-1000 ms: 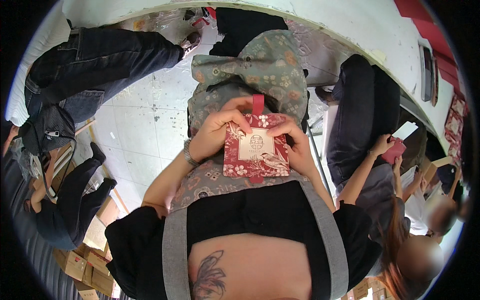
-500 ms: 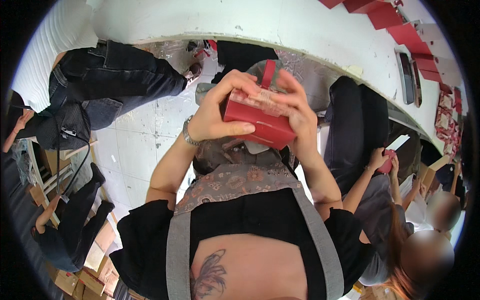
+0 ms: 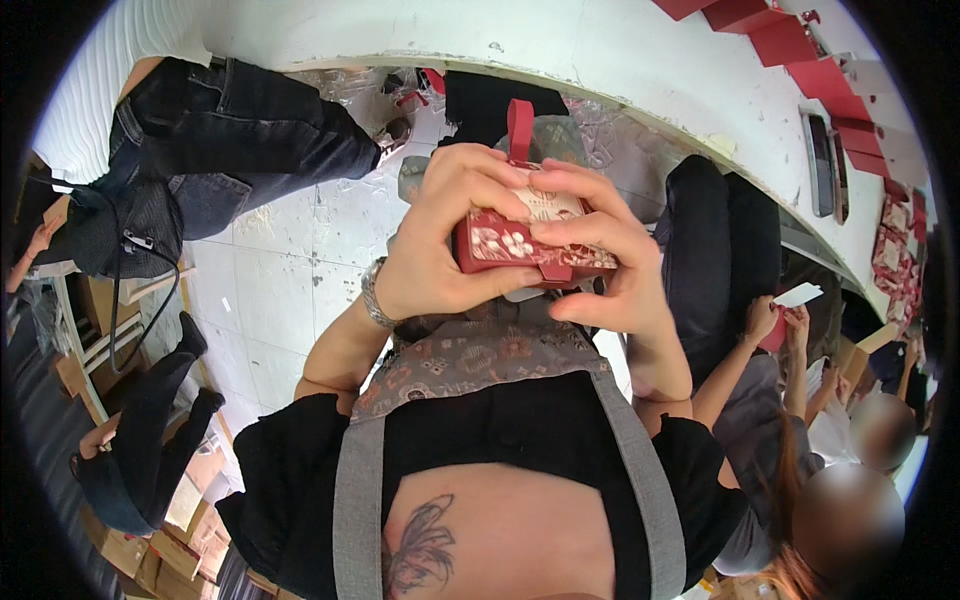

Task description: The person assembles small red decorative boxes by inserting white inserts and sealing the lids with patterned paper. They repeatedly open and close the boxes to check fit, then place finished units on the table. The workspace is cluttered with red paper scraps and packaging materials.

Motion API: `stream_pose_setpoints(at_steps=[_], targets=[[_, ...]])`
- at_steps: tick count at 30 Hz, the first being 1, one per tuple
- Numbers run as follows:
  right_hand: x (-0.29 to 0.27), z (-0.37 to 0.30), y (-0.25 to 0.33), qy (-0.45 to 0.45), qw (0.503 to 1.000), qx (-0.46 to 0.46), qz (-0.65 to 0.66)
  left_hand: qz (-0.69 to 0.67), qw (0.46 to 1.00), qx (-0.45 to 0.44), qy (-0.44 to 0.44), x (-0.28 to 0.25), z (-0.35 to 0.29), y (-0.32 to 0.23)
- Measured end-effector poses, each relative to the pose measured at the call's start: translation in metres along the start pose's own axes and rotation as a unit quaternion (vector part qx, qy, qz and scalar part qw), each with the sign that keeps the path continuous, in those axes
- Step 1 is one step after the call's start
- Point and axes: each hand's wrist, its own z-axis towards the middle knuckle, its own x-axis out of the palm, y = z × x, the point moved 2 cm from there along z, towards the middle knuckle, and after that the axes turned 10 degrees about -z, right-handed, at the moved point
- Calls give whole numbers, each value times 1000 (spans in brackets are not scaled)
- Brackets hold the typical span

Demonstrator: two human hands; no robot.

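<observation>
Both my hands hold a small red gift box [image 3: 500, 241] with a pale floral print in front of my apron [image 3: 490, 345]. My left hand [image 3: 445, 235] grips its left end, thumb along the near side and fingers over the top. Across the right part of the printed top lie the fingers of my right hand [image 3: 605, 240], with the thumb apart below the near edge. A red ribbon loop [image 3: 519, 128] stands up at the far side of the box. A red tab [image 3: 556, 272] shows on the near side. The box's underside is hidden.
A long white table [image 3: 400, 30] curves across the far side, with red boxes [image 3: 790, 45] and printed red pieces [image 3: 893, 260] on its right. At right, a co-worker's hands [image 3: 780, 318] hold a red piece and white paper. Another person's dark jeans [image 3: 240, 140] are at left.
The box has tilted so its printed top now faces up, where its plain red side showed before. My right fingers have come down onto the top.
</observation>
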Motion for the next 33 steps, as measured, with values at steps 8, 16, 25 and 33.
stream_pose_setpoints(at_steps=[8, 16, 25, 33], targets=[[-1, 0, 7, -20, 997, 71, 36, -8, 1000, -25, 11, 0, 2, -5], [-3, -2, 13, -35, 996, 76, -18, 3, 999, -32, 10, 0, 4, -8], [-3, -5, 7, -22, 992, 121, 35, 6, 999, -46, -11, 3, 1, -5], [2, -5, 5, -25, 998, 55, -26, -5, 998, -48, -29, 2, -1, -5]])
